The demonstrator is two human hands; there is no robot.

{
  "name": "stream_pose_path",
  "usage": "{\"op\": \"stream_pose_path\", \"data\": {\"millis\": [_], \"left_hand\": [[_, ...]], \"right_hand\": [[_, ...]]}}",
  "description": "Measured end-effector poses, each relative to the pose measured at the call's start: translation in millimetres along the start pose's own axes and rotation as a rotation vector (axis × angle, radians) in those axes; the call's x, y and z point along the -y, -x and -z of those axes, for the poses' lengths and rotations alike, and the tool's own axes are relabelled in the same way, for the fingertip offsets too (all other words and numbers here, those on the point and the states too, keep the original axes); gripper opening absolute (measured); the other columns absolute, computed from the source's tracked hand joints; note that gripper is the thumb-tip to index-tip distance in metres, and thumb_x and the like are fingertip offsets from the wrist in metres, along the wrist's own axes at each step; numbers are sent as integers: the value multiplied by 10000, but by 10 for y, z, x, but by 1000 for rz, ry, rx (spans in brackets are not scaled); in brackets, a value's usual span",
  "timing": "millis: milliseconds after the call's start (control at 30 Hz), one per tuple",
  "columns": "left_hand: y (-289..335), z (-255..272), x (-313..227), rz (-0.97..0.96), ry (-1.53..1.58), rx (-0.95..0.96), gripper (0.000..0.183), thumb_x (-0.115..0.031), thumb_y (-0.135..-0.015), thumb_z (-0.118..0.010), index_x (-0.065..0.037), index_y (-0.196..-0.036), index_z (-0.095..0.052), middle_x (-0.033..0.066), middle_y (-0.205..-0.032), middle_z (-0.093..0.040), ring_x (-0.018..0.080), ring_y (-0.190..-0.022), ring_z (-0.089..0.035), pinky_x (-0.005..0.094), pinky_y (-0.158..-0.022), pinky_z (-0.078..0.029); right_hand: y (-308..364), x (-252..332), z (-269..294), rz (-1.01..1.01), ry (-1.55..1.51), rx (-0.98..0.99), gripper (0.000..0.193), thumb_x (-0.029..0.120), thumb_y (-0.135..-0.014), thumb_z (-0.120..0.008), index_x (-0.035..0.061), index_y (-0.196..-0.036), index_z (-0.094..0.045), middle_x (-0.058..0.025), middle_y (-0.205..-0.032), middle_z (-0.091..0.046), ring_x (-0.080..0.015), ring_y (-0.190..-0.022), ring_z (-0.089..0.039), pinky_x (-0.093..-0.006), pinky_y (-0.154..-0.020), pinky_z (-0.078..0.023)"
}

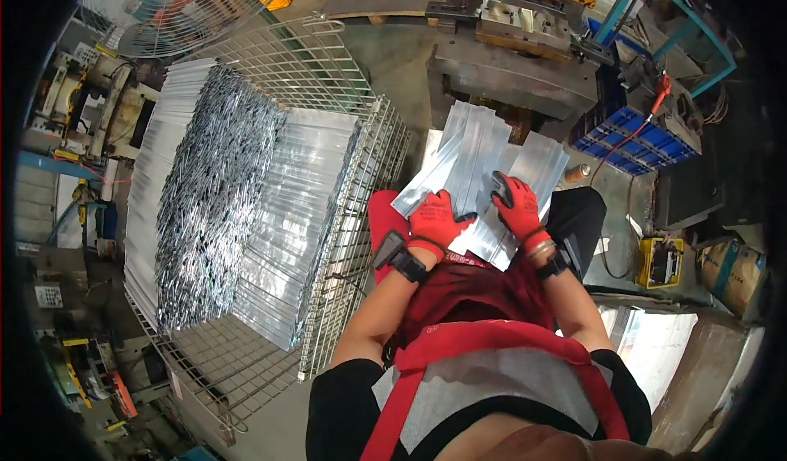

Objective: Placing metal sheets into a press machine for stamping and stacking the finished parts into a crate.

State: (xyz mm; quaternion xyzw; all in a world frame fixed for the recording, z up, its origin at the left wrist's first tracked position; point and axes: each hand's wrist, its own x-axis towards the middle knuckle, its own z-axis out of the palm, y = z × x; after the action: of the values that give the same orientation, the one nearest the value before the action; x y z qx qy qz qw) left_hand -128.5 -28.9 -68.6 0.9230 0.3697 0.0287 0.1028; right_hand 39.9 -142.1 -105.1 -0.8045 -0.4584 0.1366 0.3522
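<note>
Silvery metal strips [471, 145] lie in a loose, uneven stack in front of my lap, their far ends staggered. My left hand [438, 219], in a red glove with dark fingertips, rests on the near left part of the stack, thumb stretched out toward the right. On the right side of the same strips lies my right hand [516, 205], gloved alike, its fingers apart and slightly bent. Neither hand is wrapped around a strip. A separate group of strips [537, 164] slants beside my right hand. Some near strip ends reach my red apron [475, 293].
On the left stands a wire mesh cage [340, 240] with densely stacked metal strips [221, 199]. A large fan [184, 6] is behind it. Ahead is a heavy machine [512, 72]. To the right are a blue crate [627, 140], a small can [577, 173] and a yellow bin [661, 263].
</note>
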Motion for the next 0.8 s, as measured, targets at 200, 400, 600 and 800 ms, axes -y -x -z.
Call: {"op": "stream_pose_path", "data": {"millis": [200, 400, 600, 800], "left_hand": [[-179, 52, 462, 108, -213, -290, 670, -563, -711, -578, -1, -1065, -490, 181, -1002, -556, 323, -885, -560, 409, -670, -471], [103, -286, 450, 77, -94, 42, 685, -628, -709, -534, 8, -963, -536, 127, -741, -608, 282, -669, -608, 409, -584, -482], [85, -192, 282, 44, -129, 90, 838, -618, -670, -585, 8, -1207, -439, 176, -1032, -544, 324, -934, -541, 445, -712, -464], [10, -139, 94, -75, 19, 233, 914, -594, -638, -635, -321, -1400, -210, 180, -1460, -107, 494, -1283, -136, 639, -930, -268]], "right_hand": [[-115, 100, -239, 102, 488, 45, 672, 464, -712, -605, 129, -1269, -436, -112, -1276, -441, -323, -1239, -314, -521, -1012, -181], [-104, 244, -280, 77, 530, 63, 755, 495, -679, -634, 111, -1287, -404, -127, -1302, -403, -324, -1252, -296, -534, -1020, -168], [-95, 326, -331, 105, 522, 60, 714, 484, -679, -634, 73, -1231, -446, -145, -1294, -397, -344, -1248, -289, -542, -1023, -155], [-112, 259, -365, 18, 496, -176, 657, 455, -725, -594, 69, -1236, -446, -160, -1287, -414, -355, -1248, -291, -552, -1023, -146]]}}
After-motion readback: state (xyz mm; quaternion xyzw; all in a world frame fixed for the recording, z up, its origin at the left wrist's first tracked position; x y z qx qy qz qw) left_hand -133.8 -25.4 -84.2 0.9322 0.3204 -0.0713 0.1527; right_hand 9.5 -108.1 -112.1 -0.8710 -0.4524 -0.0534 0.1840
